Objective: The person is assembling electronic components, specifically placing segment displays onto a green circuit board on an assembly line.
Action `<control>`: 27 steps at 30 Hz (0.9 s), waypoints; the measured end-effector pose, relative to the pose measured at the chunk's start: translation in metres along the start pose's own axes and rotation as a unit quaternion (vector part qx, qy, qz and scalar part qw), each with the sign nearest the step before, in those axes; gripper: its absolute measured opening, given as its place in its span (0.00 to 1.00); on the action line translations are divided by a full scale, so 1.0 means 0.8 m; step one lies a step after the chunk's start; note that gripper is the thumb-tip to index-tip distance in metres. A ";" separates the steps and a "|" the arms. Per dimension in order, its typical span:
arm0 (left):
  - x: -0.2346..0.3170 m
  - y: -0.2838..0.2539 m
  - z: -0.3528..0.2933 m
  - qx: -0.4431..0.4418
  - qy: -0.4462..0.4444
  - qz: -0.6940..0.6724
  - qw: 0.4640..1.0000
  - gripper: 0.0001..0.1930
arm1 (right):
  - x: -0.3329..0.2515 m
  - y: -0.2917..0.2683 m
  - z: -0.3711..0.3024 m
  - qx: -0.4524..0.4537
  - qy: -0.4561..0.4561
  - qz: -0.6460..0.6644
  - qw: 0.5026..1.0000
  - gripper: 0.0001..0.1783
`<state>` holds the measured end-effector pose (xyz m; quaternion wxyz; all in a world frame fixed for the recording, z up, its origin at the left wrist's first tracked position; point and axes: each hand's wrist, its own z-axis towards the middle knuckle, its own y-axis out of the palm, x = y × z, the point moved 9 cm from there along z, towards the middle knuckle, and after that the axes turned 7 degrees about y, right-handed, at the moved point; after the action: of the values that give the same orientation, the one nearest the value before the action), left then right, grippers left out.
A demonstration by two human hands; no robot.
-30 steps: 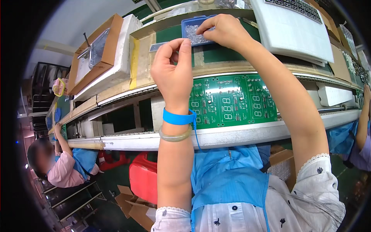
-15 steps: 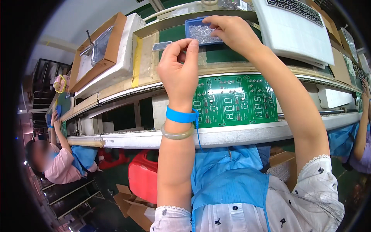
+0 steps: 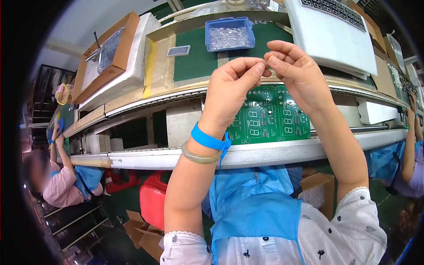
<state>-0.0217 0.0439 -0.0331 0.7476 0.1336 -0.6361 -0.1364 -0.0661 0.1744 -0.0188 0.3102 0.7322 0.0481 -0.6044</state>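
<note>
My left hand (image 3: 232, 86) and my right hand (image 3: 304, 79) meet fingertip to fingertip above the far edge of a green circuit board (image 3: 276, 128). Thumb and index finger of each are pinched together; whatever they hold is too small to make out. The board lies on the rail track in front of me, with outlined digit shapes and small components on it, and my left hand covers part of it. Beyond my hands stands a blue plastic bin (image 3: 213, 47) full of small transparent parts (image 3: 229, 37). A blue strap with a cord circles my left wrist.
A small grey rectangular piece (image 3: 179, 51) lies left of the bin. White foam (image 3: 329, 39) carrying black digit displays (image 3: 338, 13) stands at the right. Far left is an open cardboard box (image 3: 108, 57). The metal rail (image 3: 265, 152) runs before me; co-workers sit at both sides.
My right hand has left the bin and come nearer, to meet my left hand. My left hand has shifted right and nearer, with its fingers now touching or nearly touching the right ones.
</note>
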 end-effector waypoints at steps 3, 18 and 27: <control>0.000 0.008 -0.001 -0.027 0.010 0.020 0.999 0.11 | 0.006 -0.005 -0.010 -0.003 0.014 0.047 0.999 0.23; -0.038 0.041 -0.023 -0.153 -0.180 -0.112 0.965 0.08 | -0.043 -0.006 -0.076 0.058 -0.221 -0.359 0.905 0.17; -0.008 0.039 -0.014 -0.105 0.039 0.103 0.988 0.07 | -0.024 -0.028 -0.072 0.112 -0.117 -0.242 0.957 0.13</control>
<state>-0.0108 0.0757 -0.0288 0.7921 -0.0066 -0.5987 -0.1188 -0.0317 0.2274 -0.0058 0.0740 0.6527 0.1191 -0.7445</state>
